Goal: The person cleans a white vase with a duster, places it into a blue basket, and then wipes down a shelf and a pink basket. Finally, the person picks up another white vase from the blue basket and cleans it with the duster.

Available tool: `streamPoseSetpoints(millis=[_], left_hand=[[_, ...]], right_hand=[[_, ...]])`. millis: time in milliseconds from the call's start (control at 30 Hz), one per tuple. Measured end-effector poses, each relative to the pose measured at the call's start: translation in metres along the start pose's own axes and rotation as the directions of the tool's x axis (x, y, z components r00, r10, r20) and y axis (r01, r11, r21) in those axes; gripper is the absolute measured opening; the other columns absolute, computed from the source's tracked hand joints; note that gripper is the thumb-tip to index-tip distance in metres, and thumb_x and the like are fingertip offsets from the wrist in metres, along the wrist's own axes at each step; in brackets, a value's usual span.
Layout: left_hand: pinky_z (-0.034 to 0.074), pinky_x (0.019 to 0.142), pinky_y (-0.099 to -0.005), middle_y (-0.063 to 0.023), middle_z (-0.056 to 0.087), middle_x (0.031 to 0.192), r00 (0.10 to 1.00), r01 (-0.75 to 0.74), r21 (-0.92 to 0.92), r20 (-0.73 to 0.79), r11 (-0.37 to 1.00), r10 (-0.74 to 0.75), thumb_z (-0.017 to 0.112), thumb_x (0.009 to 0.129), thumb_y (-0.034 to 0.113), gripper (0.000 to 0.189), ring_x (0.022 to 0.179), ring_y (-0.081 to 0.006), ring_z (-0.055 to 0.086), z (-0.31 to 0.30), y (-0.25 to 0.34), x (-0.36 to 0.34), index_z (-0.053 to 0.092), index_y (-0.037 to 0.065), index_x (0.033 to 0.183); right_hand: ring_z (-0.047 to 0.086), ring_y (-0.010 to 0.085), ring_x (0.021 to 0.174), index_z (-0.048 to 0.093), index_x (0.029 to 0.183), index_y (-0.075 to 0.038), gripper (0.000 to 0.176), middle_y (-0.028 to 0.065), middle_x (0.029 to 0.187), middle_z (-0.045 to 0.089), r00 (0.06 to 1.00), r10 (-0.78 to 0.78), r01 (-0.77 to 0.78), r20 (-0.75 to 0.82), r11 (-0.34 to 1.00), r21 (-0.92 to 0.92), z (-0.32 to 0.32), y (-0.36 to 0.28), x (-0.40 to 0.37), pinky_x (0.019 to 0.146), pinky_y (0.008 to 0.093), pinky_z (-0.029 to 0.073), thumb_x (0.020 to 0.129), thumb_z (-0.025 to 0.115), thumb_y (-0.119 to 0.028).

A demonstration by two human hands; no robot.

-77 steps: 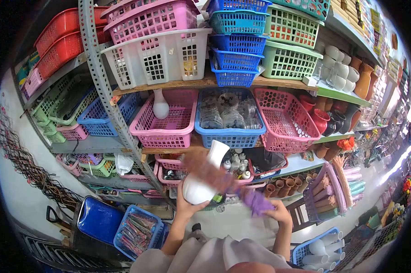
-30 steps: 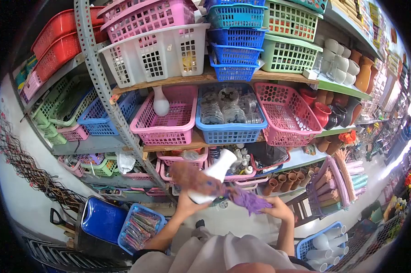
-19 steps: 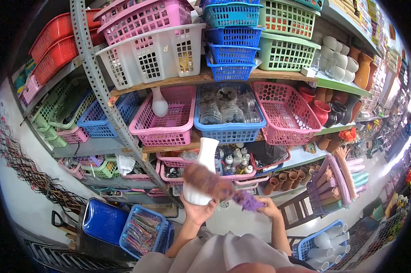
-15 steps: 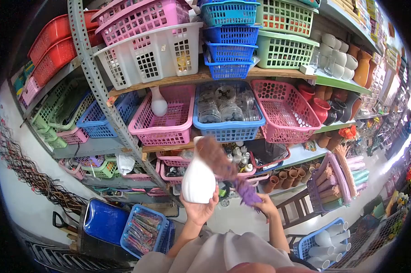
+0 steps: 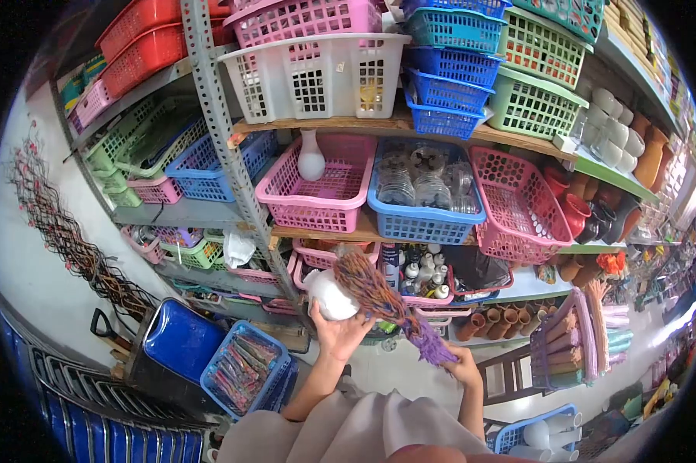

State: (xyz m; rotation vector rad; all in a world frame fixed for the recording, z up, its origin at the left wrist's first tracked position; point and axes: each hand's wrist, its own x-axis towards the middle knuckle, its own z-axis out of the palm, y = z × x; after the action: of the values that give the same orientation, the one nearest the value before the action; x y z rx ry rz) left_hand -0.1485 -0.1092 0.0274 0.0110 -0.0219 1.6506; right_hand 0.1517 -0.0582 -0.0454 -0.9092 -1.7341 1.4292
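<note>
My left hand (image 5: 338,336) is wrapped round the lower part of a white vase (image 5: 332,298), which is tilted with its base toward me. My right hand (image 5: 463,366) grips the purple end of a shaggy duster (image 5: 374,290), brown and orange with purple strands. The duster's brown end lies over the upper right side of the vase and hides part of it. Behind them, a pink basket (image 5: 309,213) on the shelf holds another white vase (image 5: 311,160).
A blue basket (image 5: 429,224) of clear glass-like dishes stands beside an open pink basket (image 5: 517,202). A metal post (image 5: 232,139) rises at left. Low down are a blue basket of packets (image 5: 286,361), a basket of rolled bundles (image 5: 544,351) and a blue basket of white vases (image 5: 510,438).
The vase has tipped so more of its base faces me. The duster has swept across its side. My view has shifted left, so the shelves appear further right.
</note>
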Motion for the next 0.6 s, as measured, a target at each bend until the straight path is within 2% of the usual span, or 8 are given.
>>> streamPoseSetpoints(millis=[133,200,267,333,367,400,500,600], left_hand=[[0.034,0.103,-0.0509,-0.0054,0.052,0.125,0.91,-0.317,0.278,-0.179,0.907,0.373,0.06,0.075,0.06,0.067,0.116,-0.0271,0.049,-0.005,-0.01,0.015,0.048,0.018,0.125],[0.031,0.102,-0.0499,0.0017,0.047,0.134,0.975,0.211,-0.121,-0.05,0.97,-0.218,0.064,0.068,0.061,0.073,0.121,-0.0249,0.046,-0.014,0.009,0.006,0.048,0.021,0.126],[0.028,0.098,-0.06,-0.0038,0.046,0.131,0.991,0.132,-0.157,0.046,0.979,-0.127,0.064,0.067,0.063,0.077,0.125,-0.0239,0.042,-0.028,0.013,0.006,0.044,0.022,0.129],[0.029,0.098,-0.0603,-0.0059,0.047,0.129,0.997,0.067,0.151,0.035,0.986,-0.073,0.063,0.07,0.062,0.074,0.125,-0.0243,0.042,-0.006,0.006,0.001,0.044,0.021,0.129],[0.029,0.101,-0.0605,-0.007,0.045,0.132,1.0,-0.02,-0.371,0.001,0.929,0.022,0.062,0.073,0.061,0.075,0.126,-0.0279,0.041,-0.041,0.015,0.018,0.041,0.02,0.132],[0.031,0.103,-0.0569,-0.0085,0.044,0.134,0.984,-0.162,0.064,-0.058,0.985,0.166,0.061,0.078,0.057,0.074,0.127,-0.0321,0.038,-0.046,0.014,0.02,0.038,0.015,0.135],[0.039,0.101,-0.0502,-0.0117,0.054,0.123,0.999,0.051,0.103,-0.017,0.993,-0.05,0.055,0.084,0.055,0.06,0.114,-0.0306,0.051,0.006,0.001,-0.004,0.05,0.012,0.125],[0.033,0.105,-0.0515,-0.0102,0.045,0.133,0.994,-0.047,0.149,-0.087,0.988,0.061,0.059,0.081,0.055,0.068,0.126,-0.0334,0.04,-0.032,0.011,0.009,0.042,0.014,0.133]], right_hand=[[0.056,0.0106,0.084,0.066,0.104,0.003,0.033,0.0071,0.104,0.064,0.992,-0.038,0.048,0.116,0.996,-0.082,-0.002,-0.004,-0.001,0.07,0.0249,0.045,0.071,0.065,0.006],[0.056,0.0093,0.079,0.065,0.106,0.004,0.036,0.004,0.102,0.064,0.983,-0.128,0.148,0.135,0.977,-0.154,0.001,-0.004,-0.002,0.065,0.0233,0.045,0.07,0.064,0.007],[0.058,0.0128,0.083,0.065,0.105,0.004,0.034,0.0071,0.103,0.064,0.992,0.055,-0.06,-0.11,0.997,-0.046,0.005,-0.014,-0.004,0.071,0.0255,0.046,0.072,0.064,0.008],[0.056,0.0132,0.083,0.065,0.11,-0.001,0.037,0.0076,0.093,0.063,1.0,-0.007,0.007,0.006,0.996,-0.084,-0.003,-0.013,-0.005,0.073,0.0267,0.045,0.074,0.065,0.007],[0.056,0.0134,0.083,0.065,0.111,-0.001,0.037,0.0078,0.093,0.063,0.996,-0.046,0.055,0.075,0.991,-0.122,-0.005,-0.012,-0.009,0.074,0.0264,0.045,0.074,0.065,0.007],[0.056,0.0135,0.084,0.065,0.111,-0.001,0.038,0.0079,0.094,0.063,0.986,-0.081,0.103,0.143,0.983,-0.153,-0.003,-0.012,-0.012,0.075,0.0261,0.045,0.074,0.065,0.007],[0.058,0.015,0.086,0.064,0.111,0.0,0.038,0.0088,0.094,0.063,0.998,-0.007,0.016,0.062,0.989,-0.145,-0.004,-0.009,-0.015,0.077,0.0267,0.046,0.074,0.067,0.007],[0.06,0.0186,0.088,0.064,0.112,-0.001,0.041,0.0114,0.097,0.065,0.999,-0.026,0.031,0.027,0.981,-0.19,-0.018,-0.005,-0.018,0.077,0.0289,0.047,0.073,0.066,0.007]])
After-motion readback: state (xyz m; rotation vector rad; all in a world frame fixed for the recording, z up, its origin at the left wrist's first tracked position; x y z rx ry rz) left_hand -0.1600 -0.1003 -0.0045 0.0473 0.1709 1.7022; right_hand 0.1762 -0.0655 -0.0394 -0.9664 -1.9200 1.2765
